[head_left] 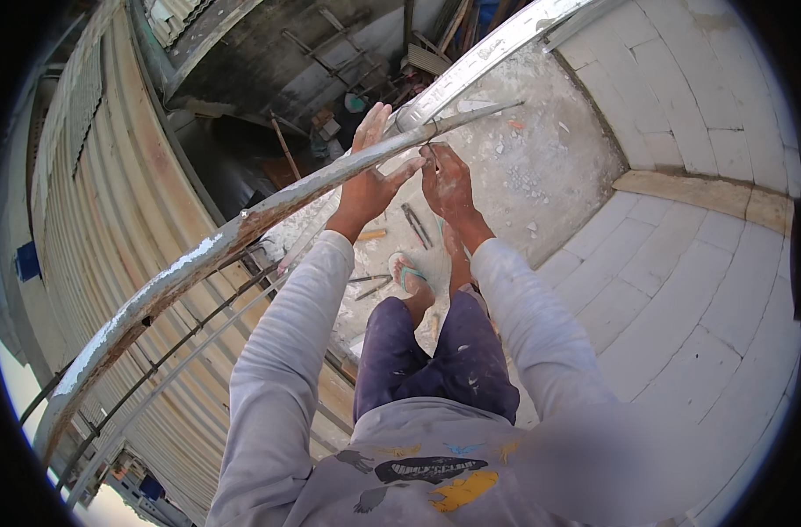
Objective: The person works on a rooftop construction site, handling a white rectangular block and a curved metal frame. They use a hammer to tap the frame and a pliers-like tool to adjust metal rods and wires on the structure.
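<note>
Closest to the camera, the person's grey sleeves (277,369) run up from the lower edge over dark shorts, with a sandalled foot (406,274) on a rubble-strewn concrete ledge (541,167). Beyond the foot, pliers (415,225) and a few rods lie loose on the ledge, near enough to kick, so the footing wants care. Higher up, a long rusty rail (216,246) with flaking white paint crosses from lower left to upper right. Left hand (369,180) is spread open, palm braced against the rail, fingers apart and not wrapped round it. Right hand (446,183) is pinched together on what looks like thin wire (429,149) at the rail's underside; the wire is too fine to tell how it is wound. To do this well, I judge the left hand should press the rail steady while the right twists close to it. Further off, corrugated sheeting (111,202) drops away on the left and a white block wall (707,105) rises on the right.
</note>
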A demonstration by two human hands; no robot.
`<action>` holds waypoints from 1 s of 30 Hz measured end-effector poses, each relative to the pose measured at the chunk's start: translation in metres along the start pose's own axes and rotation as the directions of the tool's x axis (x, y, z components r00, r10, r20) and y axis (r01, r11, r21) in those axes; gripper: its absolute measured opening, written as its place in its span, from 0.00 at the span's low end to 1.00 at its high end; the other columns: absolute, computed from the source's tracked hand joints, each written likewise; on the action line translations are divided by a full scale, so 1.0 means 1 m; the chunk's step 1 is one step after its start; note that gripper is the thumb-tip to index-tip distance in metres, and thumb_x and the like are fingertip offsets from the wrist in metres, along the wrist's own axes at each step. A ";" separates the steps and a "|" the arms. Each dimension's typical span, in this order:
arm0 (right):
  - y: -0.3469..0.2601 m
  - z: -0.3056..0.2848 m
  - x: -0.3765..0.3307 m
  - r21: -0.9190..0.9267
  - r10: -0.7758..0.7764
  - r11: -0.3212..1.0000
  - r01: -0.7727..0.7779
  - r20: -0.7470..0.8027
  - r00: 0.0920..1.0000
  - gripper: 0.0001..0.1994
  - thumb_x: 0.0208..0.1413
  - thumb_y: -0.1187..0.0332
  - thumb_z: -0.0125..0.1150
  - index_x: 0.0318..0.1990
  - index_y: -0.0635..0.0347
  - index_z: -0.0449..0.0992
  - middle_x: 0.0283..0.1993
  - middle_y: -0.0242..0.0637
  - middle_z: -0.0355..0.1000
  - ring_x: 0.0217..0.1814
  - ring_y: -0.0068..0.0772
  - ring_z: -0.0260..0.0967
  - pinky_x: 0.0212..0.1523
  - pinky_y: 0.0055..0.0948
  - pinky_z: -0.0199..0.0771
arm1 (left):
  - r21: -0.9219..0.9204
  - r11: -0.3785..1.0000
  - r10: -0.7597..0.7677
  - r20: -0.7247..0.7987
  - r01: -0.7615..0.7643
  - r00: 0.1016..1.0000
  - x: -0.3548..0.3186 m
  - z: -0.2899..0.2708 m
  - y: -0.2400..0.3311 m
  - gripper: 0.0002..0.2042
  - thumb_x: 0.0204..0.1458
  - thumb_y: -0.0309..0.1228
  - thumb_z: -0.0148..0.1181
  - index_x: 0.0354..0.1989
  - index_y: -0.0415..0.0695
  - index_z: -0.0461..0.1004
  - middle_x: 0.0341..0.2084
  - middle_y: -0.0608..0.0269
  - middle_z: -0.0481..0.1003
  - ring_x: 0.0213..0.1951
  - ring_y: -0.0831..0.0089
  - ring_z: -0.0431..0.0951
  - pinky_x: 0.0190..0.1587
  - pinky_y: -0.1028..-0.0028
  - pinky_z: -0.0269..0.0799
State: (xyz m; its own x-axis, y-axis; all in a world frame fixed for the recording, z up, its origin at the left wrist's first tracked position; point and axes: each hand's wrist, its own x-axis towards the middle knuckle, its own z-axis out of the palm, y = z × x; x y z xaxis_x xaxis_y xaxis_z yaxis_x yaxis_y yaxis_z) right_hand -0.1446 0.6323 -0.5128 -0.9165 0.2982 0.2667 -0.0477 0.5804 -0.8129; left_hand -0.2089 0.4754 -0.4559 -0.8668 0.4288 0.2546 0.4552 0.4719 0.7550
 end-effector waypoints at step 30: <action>0.329 0.234 -0.308 -0.581 0.454 0.812 -0.054 0.570 0.685 0.31 0.59 0.54 0.67 0.64 0.58 0.64 0.62 0.60 0.66 0.64 0.60 0.67 0.57 0.53 0.74 | 0.145 0.946 0.278 0.091 -0.289 0.956 0.011 0.038 -0.056 0.39 0.67 0.57 0.49 0.71 0.31 0.59 0.73 0.35 0.54 0.69 0.38 0.63 0.70 0.48 0.57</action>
State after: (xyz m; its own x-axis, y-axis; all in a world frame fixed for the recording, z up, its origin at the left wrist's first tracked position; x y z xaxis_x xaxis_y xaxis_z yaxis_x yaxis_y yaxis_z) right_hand 0.0287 0.5543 -0.9831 -0.8760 0.0357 -0.4809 0.2418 0.8954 -0.3740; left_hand -0.2367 0.4830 -0.5186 -0.6837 0.6114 0.3983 0.7107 0.4342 0.5535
